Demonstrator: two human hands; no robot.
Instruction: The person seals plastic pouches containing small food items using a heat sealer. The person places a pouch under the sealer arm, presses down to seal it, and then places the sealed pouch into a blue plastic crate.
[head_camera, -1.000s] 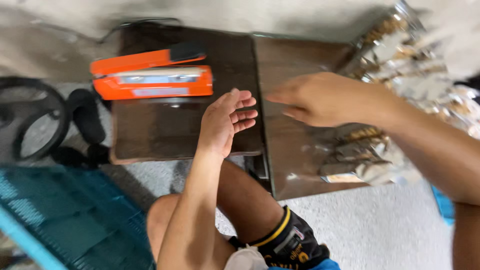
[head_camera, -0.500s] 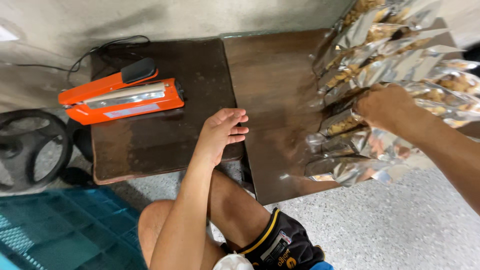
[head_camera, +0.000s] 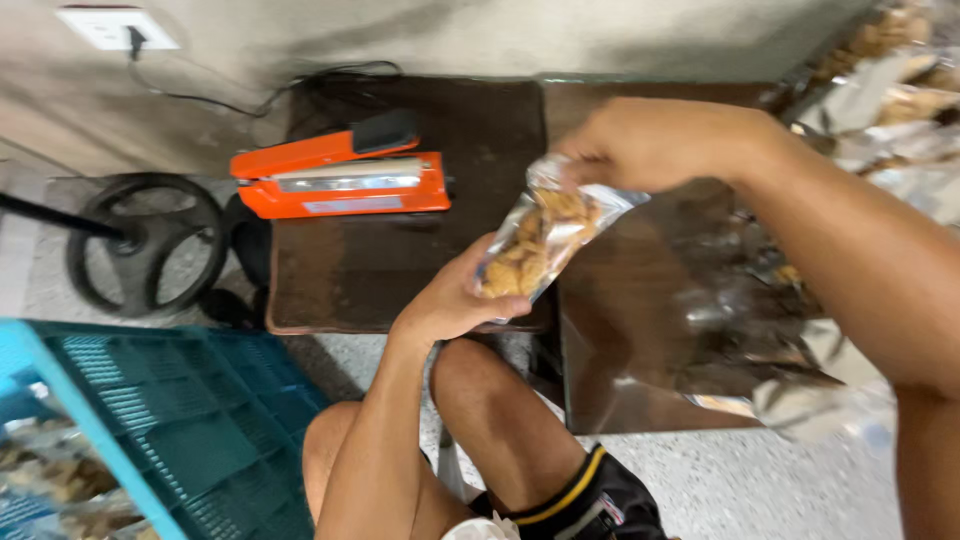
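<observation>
Since the earlier frame, both hands have left the tabletops and now meet on one snack pouch (head_camera: 540, 240), raised above the gap between the two low dark tables (head_camera: 400, 270). Right hand (head_camera: 660, 140) pinches the pouch's upper edge; left hand (head_camera: 455, 300) cups its lower end, fingers closed on it. Pouch: clear and silver foil, holding pale brown pieces. An orange heat sealer (head_camera: 340, 175) lies behind. More foil pouches (head_camera: 880, 80) are piled at right. A teal crate (head_camera: 160, 420) stands at lower left.

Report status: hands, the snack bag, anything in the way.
Left hand grips the snack bag at its lower end; right hand pinches its top. Bag held above the dark table. Orange heat sealer sits apart, unobstructed.
</observation>
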